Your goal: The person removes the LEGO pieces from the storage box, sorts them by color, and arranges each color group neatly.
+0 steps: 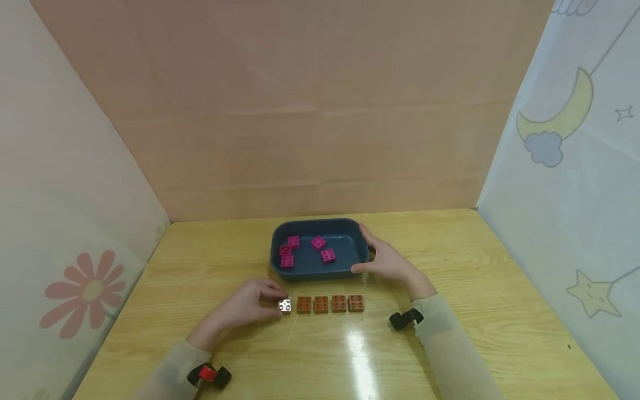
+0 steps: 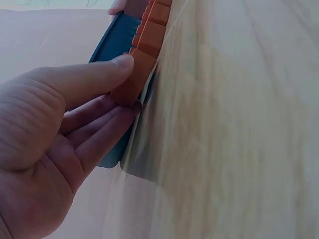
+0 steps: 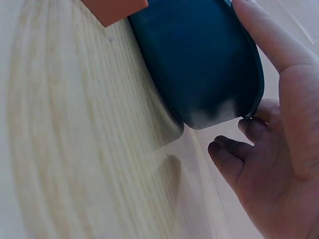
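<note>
My left hand (image 1: pixel 248 303) pinches the leftmost brick (image 1: pixel 285 305) between thumb and fingers. Glare whitens that brick's top in the head view, while the left wrist view shows it as an orange toy brick (image 2: pixel 135 74). To its right, several orange bricks (image 1: pixel 321 304) sit in a row on the table. Behind the row stands a dark blue tray (image 1: pixel 310 276) holding several magenta bricks (image 1: pixel 328 255), one of them showing its hollow side. My right hand (image 1: pixel 387 260) grips the tray's right end, with the thumb at the near corner and the index finger at the far one.
The wooden table (image 1: pixel 225 355) ends at a brown backdrop (image 1: pixel 320 139) just behind the tray. Printed panels rise on the left (image 1: pixel 60 166) and right (image 1: pixel 555 222). A black wrist device (image 1: pixel 406 319) sits on the right sleeve, and another (image 1: pixel 210 375) on the left.
</note>
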Tool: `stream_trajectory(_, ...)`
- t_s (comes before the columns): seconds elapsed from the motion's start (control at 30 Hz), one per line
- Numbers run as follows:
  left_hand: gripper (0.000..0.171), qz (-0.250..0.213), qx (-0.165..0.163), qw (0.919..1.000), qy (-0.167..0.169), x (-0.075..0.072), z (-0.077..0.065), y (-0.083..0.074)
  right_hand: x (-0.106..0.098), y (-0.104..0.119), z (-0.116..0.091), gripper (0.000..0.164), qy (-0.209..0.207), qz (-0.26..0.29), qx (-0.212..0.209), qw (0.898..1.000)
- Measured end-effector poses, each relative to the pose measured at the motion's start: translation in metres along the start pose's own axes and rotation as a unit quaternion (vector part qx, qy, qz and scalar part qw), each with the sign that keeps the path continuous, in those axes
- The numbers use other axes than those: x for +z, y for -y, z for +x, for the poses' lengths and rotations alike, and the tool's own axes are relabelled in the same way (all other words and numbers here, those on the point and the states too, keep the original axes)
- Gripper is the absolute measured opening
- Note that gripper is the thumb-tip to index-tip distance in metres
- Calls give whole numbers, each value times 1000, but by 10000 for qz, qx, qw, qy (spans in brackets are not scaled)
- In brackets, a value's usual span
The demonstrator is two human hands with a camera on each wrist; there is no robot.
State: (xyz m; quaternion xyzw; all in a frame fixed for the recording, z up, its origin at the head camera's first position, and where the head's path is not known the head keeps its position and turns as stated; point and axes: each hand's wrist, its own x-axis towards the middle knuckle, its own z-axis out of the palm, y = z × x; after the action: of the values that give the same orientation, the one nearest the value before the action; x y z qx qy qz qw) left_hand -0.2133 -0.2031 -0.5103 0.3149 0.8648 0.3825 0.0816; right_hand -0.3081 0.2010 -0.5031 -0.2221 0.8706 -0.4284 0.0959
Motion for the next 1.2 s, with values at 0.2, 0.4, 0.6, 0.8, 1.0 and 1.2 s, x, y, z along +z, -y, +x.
stream_trajectory(0.2,37,50,-87,9999,-57,2,0,-1,1,1,-1,124,-15,-38,24,10000)
stream_trajectory(0.4,38,245,62,9996,-89,4,0,0,3,2,-3,124,19,-72,76,9999)
stream_trajectory(0.6,39,316,-30,9994,-109,3,0,0,2,1,-2,124,2,-80,55,10000)
stream_trajectory(0.8,39,334,-11,9994,-132,3,1,0,1,1,-2,125,7,-114,36,9999)
stream_trajectory(1.0,38,385,105,9991,-141,3,0,-1,1,1,-2,125,47,-46,53,10000)
stream_trajectory(1.2,38,318,51,9994,-125,4,1,-3,1,1,-3,125,26,28,47,10000)
